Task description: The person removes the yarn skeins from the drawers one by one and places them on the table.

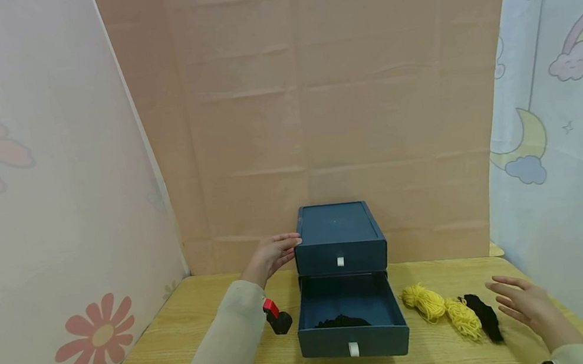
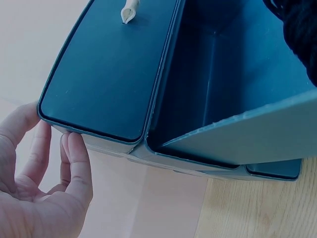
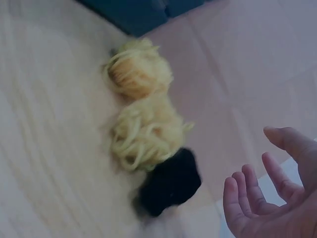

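Observation:
A dark blue two-drawer box (image 1: 335,223) stands on the table, its upper drawer (image 1: 317,260) closed and its lower drawer (image 1: 330,344) pulled out. Inside the lower drawer lies a black yarn bundle (image 1: 342,321). My left hand (image 1: 274,256) touches the box's upper left edge; the left wrist view shows its fingertips (image 2: 75,141) against the side. Over on the right, my right hand (image 1: 528,305) is held in the air with fingers apart and nothing in it. Beside it are a black yarn skein (image 1: 484,317) and two yellow yarn skeins (image 1: 426,303), lying in a row.
The wooden table (image 1: 179,336) meets a brown paper-covered back wall (image 1: 395,106). Patterned panels flank it, a left one (image 1: 62,230) and a right one (image 1: 564,189). A black and red wrist device (image 1: 278,320) sits at my left sleeve.

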{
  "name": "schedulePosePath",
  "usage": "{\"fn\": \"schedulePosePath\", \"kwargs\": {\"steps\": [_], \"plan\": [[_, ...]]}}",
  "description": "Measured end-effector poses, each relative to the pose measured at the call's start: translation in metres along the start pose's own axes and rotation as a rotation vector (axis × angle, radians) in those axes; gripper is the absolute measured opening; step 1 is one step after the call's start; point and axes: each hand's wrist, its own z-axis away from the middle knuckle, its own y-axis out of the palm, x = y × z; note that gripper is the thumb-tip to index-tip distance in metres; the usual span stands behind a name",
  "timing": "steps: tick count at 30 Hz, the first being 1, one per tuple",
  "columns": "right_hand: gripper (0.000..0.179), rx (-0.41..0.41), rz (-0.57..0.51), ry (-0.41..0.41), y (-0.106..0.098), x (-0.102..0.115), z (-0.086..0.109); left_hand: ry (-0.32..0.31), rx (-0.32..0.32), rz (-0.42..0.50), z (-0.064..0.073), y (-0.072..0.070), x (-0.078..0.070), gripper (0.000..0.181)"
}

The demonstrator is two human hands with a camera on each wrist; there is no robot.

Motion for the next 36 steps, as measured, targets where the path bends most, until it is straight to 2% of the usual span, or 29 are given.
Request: {"fn": "schedulePosePath", "kwargs": {"steps": [3, 7, 16, 22, 27, 36], "plan": [[0.010, 0.033, -0.015, -0.073, 0.005, 0.011, 0.003, -0.003, 0.003, 0.004, 0.000, -0.001, 0.000, 0.031], [0.013, 0.074, -0.009, -0.183, 0.024, 0.027, 0.010, -0.006, 0.011, -0.005, 0.001, -0.001, -0.001, 0.030], [0.023, 0.171, -0.014, -0.349, 0.092, 0.061, 0.034, -0.011, 0.007, -0.017, 0.001, -0.001, -0.001, 0.030], [0.037, 0.218, 0.048, -0.387, 0.134, 0.080, 0.055, -0.010, 0.004, -0.019, 0.001, -0.001, -0.001, 0.030], [0.049, 0.285, 0.086, -0.408, 0.160, 0.088, 0.069, -0.011, -0.003, -0.018, 0.002, 0.000, -0.002, 0.031], [0.043, 0.363, 0.141, -0.456, 0.193, 0.093, 0.074, -0.016, 0.000, -0.010, 0.004, 0.001, -0.004, 0.030]]}}
